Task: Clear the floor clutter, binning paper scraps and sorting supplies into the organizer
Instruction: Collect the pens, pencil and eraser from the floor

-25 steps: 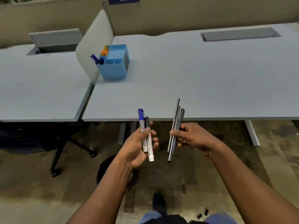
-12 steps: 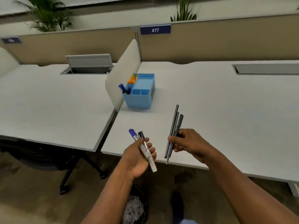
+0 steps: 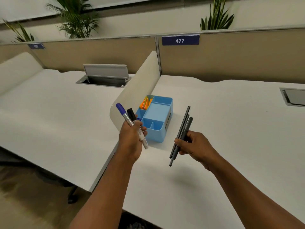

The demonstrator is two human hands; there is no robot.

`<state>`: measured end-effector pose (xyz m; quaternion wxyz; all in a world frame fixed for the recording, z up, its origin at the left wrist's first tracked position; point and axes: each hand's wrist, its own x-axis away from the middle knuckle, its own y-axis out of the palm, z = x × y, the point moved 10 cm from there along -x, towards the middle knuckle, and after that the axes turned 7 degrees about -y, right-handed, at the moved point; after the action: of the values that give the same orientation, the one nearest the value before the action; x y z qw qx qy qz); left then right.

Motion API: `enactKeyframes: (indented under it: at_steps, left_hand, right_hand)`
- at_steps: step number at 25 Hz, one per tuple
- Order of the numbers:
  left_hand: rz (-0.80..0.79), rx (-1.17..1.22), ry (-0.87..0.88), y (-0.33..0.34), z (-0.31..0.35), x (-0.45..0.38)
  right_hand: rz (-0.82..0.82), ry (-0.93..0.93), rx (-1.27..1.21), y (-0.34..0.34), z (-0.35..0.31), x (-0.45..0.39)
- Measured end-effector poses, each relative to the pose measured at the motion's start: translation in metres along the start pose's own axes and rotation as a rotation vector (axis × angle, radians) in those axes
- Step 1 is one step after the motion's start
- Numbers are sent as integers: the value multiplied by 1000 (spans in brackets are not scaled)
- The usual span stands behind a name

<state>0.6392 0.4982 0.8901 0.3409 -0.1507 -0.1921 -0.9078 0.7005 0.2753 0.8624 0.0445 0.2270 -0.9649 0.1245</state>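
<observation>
A light blue organizer (image 3: pixel 158 116) with several compartments stands on the white desk (image 3: pixel 222 129), against a low divider. Orange and green sticky notes (image 3: pixel 145 103) fill its back left slot. My left hand (image 3: pixel 131 139) grips two markers (image 3: pixel 130 118), one with a blue cap and one with a black cap, just left of the organizer's front corner. My right hand (image 3: pixel 194 146) holds three dark pens (image 3: pixel 182 129) bunched upright, a little to the right of the organizer. Both hands hover above the desk.
A cream divider (image 3: pixel 140 90) separates this desk from the left desk (image 3: pixel 49 116), which has an open cable hatch (image 3: pixel 105 76). A closed hatch (image 3: pixel 293 97) sits at the far right. Tan partitions and plants stand behind. A bin's rim (image 3: pixel 132 223) shows below the desk edge.
The view has risen from the floor to the desk. Both hands, still holding the markers and pens, have moved forward over the desk and now flank the organizer.
</observation>
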Motion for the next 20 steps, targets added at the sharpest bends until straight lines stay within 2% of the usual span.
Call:
enactKeyframes:
  at_steps: [3,6,8,11,15,20]
  left_hand:
    - [109,-42,105,12,37,-40]
    - [85,-170,304,33,72,-69]
    - [76,-313,361,42,78,-87]
    - [170,-517,307,36,61,-110]
    - [367,-567,195,21,43,-122]
    - [342,-580,183,19,47,-121]
  right_hand:
    - [-27,10,-5,1,-4,-28]
    - [-48,-29,-7,2,-14,-47]
    - [-53,-50,-1,0,-20,-57]
    - [-46,-91,12,-2,-29,-67]
    - [-4,-114,-13,-9,-31,-75]
    - [45,-165,75,-8,-42,-82]
